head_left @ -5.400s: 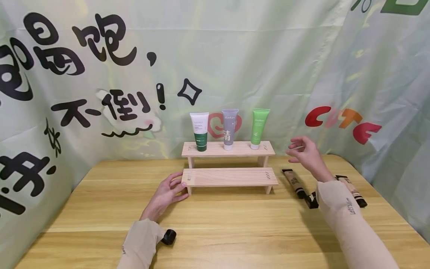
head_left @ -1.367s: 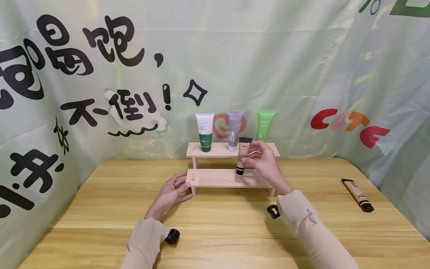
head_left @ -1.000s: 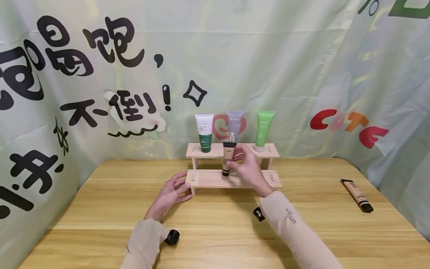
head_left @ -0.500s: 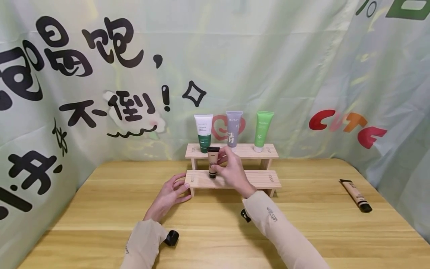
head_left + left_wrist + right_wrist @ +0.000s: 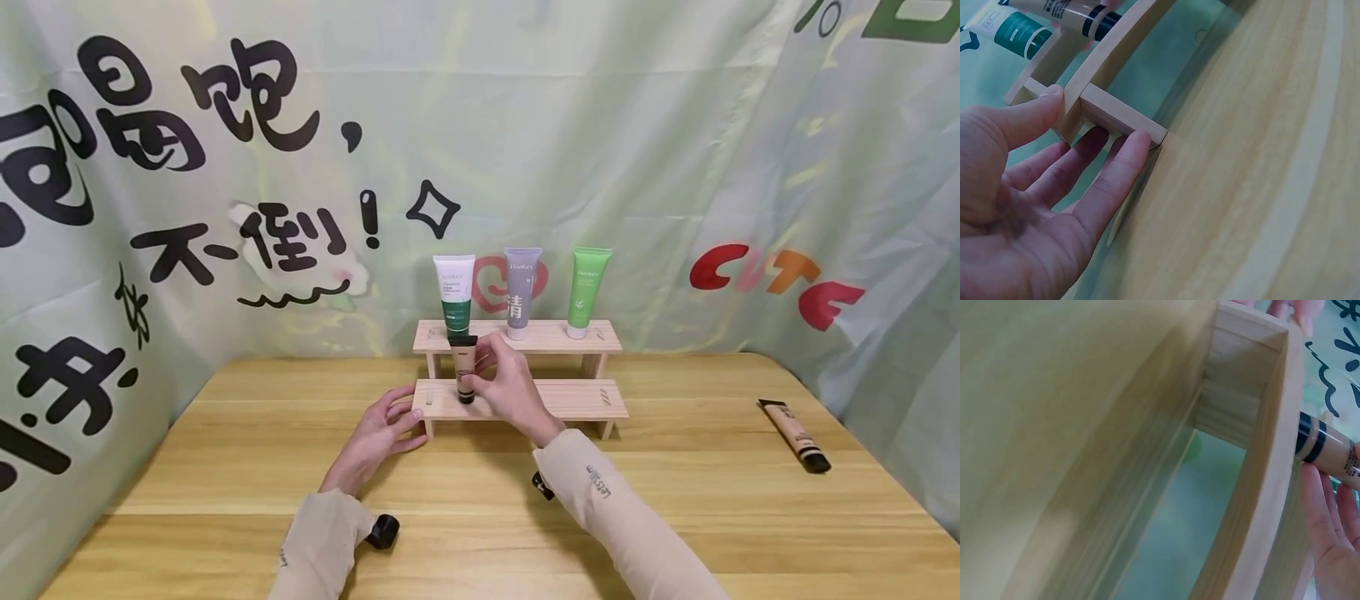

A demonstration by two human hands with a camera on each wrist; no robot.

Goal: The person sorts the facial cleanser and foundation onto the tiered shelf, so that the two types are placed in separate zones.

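Observation:
A two-step wooden display stand (image 5: 558, 400) is on the table. My right hand (image 5: 513, 387) pinches a small beige squeeze tube (image 5: 465, 360) with black ends, upright with its cap at the lower step's left part. In the right wrist view, the tube's black cap (image 5: 1302, 434) is right at the board's edge. My left hand (image 5: 381, 429) holds the stand's left end; in the left wrist view, the thumb lies on the board's end and the fingers (image 5: 1110, 178) are against the leg. A white-and-green tube (image 5: 455, 287), a lilac tube (image 5: 519, 292) and a green tube (image 5: 587, 292) stand on the upper step.
Another beige tube (image 5: 795, 435) with a black cap lies on the table (image 5: 675, 500) at the right. A printed cloth (image 5: 615, 125) hangs behind and along the sides. Black wrist cameras sit under both sleeves.
My right hand has brought one beige tube from the table's right side to the stand, then leftward along the lower step to its left part. My left hand stays at the stand's end.

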